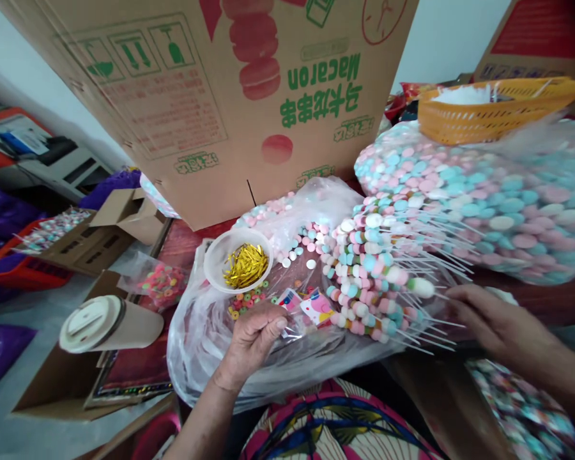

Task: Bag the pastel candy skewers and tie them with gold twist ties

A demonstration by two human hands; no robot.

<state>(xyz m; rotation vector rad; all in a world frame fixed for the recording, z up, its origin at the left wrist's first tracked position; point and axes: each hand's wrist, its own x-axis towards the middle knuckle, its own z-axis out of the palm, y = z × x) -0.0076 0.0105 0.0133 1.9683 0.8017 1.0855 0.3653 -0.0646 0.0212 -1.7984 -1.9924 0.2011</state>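
Note:
My left hand (pixel 256 342) is closed, thumb against fingers, on the edge of a small clear plastic bag (pixel 319 308) with a colourful print. My right hand (pixel 483 316) pinches the thin white stick of a candy skewer (pixel 420 287), whose pale and pink sweets point left toward the bag. Beside and behind it lies a pile of candy skewers (pixel 364 268) in pink, blue, white and brown, sticks toward the right. Above my left hand stands a round plastic bowl (pixel 211 259) of gold twist ties (pixel 246 265), with small ring candies (pixel 249 300) in front of it.
A tall printed carton (pixel 172 147) stands at the back. At right, a large clear bag of pastel candies (pixel 517 204) has a yellow basket (pixel 479 121) on top. A lidded cup (pixel 134 326) and a bag of ring candies (pixel 160 284) are at left. Finished-looking skewers (pixel 522 402) lie low at right.

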